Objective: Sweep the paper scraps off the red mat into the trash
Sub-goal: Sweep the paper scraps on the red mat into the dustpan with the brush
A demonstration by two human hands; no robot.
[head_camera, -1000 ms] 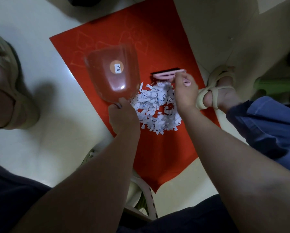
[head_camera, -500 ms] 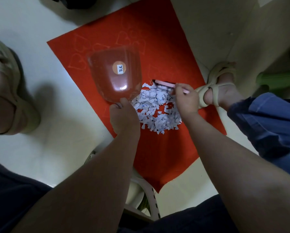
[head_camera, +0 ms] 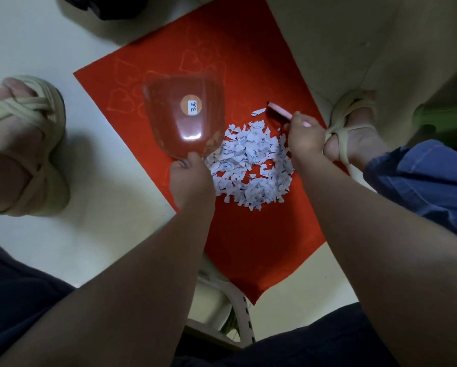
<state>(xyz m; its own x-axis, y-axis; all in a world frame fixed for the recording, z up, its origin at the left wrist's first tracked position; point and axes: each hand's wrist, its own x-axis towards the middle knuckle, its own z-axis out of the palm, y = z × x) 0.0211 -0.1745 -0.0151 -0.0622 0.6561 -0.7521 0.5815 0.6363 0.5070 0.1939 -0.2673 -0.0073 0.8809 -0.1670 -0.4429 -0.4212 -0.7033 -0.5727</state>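
A pile of white paper scraps (head_camera: 251, 165) lies in the middle of the red mat (head_camera: 259, 64) on the pale floor. My left hand (head_camera: 191, 178) grips the handle end of a clear dustpan (head_camera: 185, 120) with an orange sticker, resting on the mat left of the pile. My right hand (head_camera: 305, 140) holds a small pink brush (head_camera: 279, 112) at the pile's far right edge, its dark bristles pointing down at the mat. One scrap (head_camera: 257, 112) lies apart just beside the brush.
My sandalled feet rest on either side: the left foot (head_camera: 21, 144) off the mat and the right foot (head_camera: 354, 133) at the mat's right edge. A white plastic stool edge (head_camera: 238, 308) shows below the mat. A dark object (head_camera: 116, 6) sits at the top.
The brush has swept toward me and to the right, ending at the pile's right edge. The scraps are pushed into a tighter heap. The dustpan has stayed beside the pile.
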